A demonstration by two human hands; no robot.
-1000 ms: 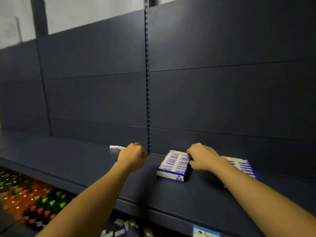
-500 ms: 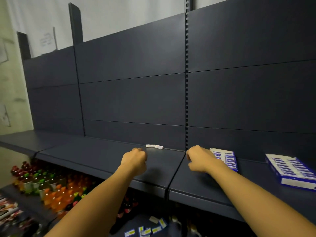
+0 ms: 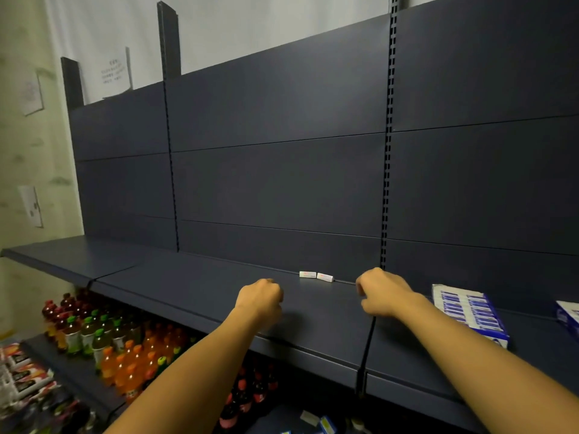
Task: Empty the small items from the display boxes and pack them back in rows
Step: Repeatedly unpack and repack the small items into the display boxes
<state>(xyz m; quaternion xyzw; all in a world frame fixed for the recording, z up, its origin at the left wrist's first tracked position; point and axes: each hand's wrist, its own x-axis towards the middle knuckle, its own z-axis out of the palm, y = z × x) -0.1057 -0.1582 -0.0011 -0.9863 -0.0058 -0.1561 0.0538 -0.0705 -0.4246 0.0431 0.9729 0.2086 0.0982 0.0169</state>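
we are seeing both fists from behind, so any contents are hiding; the right edge is cutting off the far box [image 3: 568, 319]; wall notes [image 3: 115, 73] are blurring.

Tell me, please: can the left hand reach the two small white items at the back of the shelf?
Probably yes: the left hand hovers just in front of the two small white items, and only bare shelf lies between them.

i have one wide-angle view only, worn on the person's head. it looks forward and slightly down at a dark shelf [image 3: 194, 286] and its back panel [image 3: 282, 180], close enough that both forearms reach in from the bottom edge. it sits a little left of the blue display box [image 3: 470, 311]; drink bottles [image 3: 103, 336] show low on the left.
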